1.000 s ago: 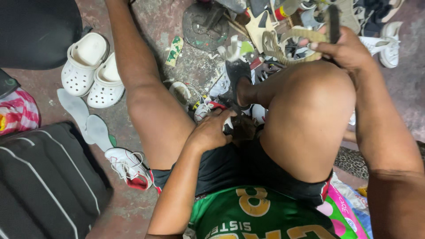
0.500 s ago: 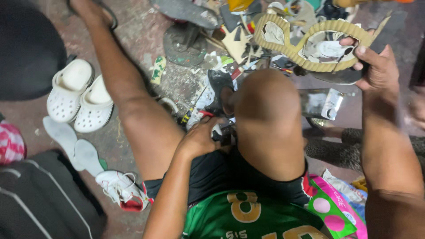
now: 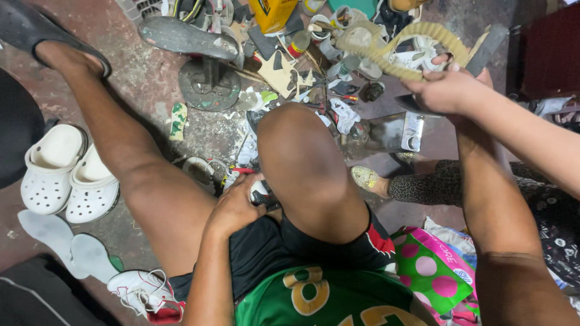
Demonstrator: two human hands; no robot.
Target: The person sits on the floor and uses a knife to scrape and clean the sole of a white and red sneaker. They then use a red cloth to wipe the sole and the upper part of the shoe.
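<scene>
Right hand (image 3: 444, 90) grip pinching tan sandal (image 3: 386, 51) at edge, another person's hand alongside. Left hand (image 3: 232, 208) grip clenched on small dark object (image 3: 261, 196) against raised knee (image 3: 302, 151); cluttered floor (image 3: 151, 78) beyond.

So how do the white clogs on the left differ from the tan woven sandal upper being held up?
The white clogs are a pair lying on the floor, untouched; the tan woven upper is a single piece lifted off the floor, with the right hand and another person's hand on it. The clogs are smooth, closed shells with small holes; the upper is an open looped strap. The left hand touches neither. Both are footwear.
</scene>
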